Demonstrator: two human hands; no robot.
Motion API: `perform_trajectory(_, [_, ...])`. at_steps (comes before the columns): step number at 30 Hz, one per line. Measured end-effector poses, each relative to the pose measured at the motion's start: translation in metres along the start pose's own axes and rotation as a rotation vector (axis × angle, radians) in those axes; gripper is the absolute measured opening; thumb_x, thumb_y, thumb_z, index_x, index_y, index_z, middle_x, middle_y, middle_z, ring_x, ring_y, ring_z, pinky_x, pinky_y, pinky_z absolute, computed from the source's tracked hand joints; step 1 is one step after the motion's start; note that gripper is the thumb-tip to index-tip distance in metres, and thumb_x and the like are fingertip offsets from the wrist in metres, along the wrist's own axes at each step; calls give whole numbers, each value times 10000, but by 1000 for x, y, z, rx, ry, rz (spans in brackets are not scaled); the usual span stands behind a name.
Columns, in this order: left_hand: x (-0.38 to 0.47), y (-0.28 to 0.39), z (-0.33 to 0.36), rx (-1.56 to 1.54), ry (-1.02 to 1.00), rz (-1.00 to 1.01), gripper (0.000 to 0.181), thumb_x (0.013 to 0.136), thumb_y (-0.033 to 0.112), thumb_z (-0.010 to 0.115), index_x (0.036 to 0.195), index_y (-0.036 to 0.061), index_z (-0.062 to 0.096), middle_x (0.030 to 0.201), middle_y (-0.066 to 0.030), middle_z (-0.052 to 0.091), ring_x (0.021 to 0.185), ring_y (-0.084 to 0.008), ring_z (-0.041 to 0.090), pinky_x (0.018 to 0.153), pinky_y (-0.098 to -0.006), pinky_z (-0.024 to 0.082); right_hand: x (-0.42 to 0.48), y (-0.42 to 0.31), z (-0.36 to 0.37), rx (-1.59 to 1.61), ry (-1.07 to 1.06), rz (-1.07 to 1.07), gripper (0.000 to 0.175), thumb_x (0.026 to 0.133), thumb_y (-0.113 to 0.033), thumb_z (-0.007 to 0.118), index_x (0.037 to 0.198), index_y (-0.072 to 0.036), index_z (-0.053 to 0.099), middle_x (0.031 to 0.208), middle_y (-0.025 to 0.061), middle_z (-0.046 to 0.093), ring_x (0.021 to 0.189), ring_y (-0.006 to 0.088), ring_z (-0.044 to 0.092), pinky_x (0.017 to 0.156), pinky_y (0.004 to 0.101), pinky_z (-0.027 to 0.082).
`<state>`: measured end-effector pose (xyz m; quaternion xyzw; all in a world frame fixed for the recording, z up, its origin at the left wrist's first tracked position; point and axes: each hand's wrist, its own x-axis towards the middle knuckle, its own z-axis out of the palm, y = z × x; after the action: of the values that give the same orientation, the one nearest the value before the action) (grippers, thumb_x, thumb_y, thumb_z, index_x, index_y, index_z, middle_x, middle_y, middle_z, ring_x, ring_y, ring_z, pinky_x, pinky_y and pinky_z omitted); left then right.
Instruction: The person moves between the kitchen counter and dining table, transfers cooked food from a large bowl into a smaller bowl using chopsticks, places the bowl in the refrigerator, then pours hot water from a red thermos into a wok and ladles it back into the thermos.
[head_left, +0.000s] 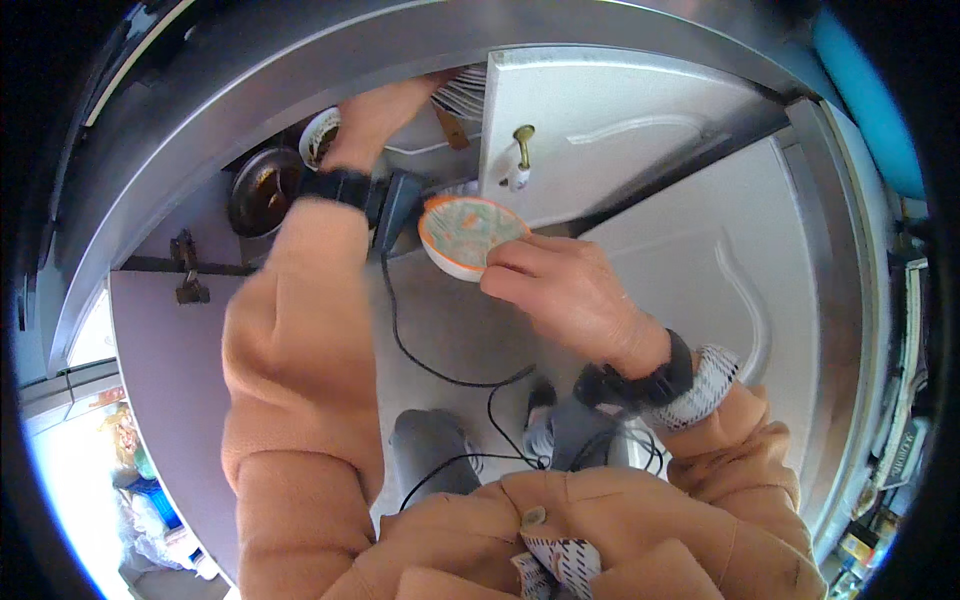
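My right hand (559, 289) grips the near rim of a shallow white dish (472, 232) with an orange edge and a patterned pale green inside. The dish is held above the floor, just outside a cupboard. Deep in that cupboard is my left hand (386, 112), its fingertips close to a stack of plates (461, 94) and partly hidden under the counter edge. Whether it holds anything is not visible. Beside the left wrist stands a white bowl (321, 139) with a dark inside. A dark metal pan (268, 191) sits to its left.
A white cupboard door (630, 135) with a brass handle (523, 146) is on the right. An open door panel (172, 405) swings out at left, on a metal hinge (189, 270). The counter edge (300, 71) curves overhead. A black cable (427, 367) runs down to the floor near my feet.
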<state>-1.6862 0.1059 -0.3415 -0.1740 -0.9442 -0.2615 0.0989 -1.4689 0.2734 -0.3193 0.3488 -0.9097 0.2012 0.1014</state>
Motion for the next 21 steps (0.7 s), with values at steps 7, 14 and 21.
perform_trajectory(7, [-169,0,-55,-624,-15,-317,326,720,196,752,976,19,656,910,-57,670,771,-78,567,676,-264,457,-2,-36,-51,44,375,-59,207,595,-50,693,783,-77,613,923,52,639,858,248,645,669,321,554])
perform_trajectory(14, [-280,49,-232,-464,-89,-699,385,710,146,721,1074,39,654,958,1,657,623,-65,422,591,-223,392,17,-83,-141,38,372,-102,170,608,-74,666,773,-76,621,959,35,637,900,222,628,745,322,544])
perform_trajectory(21, [-426,-51,-358,158,-162,-974,447,747,298,704,1078,5,641,956,-137,659,743,-235,625,645,-371,481,6,-124,-230,460,261,407,65,721,-13,632,782,-37,633,869,87,646,784,257,640,694,335,524])
